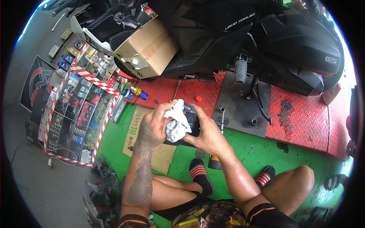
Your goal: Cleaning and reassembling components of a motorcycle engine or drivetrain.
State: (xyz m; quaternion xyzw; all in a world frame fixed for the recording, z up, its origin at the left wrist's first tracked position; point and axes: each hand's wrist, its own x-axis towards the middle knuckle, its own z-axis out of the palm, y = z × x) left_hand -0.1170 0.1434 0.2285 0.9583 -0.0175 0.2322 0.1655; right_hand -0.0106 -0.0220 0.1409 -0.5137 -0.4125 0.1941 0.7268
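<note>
White rag (177, 124) held against dark part (194, 124).
Rag bunched in left hand's (153, 122) grip; part clasped in right hand's (209, 133) grip, apparently so it is kept steady.

From the wearer's head, we look down through one wide fisheye at the near left hand (153, 122) and right hand (210, 133), facing the scooter (213, 41) beyond.

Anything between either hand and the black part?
Left hand: yes, a crumpled white wipe, bunched between its fingers and the black part. Right hand: nothing visible; it grips the part's right side directly.
</note>
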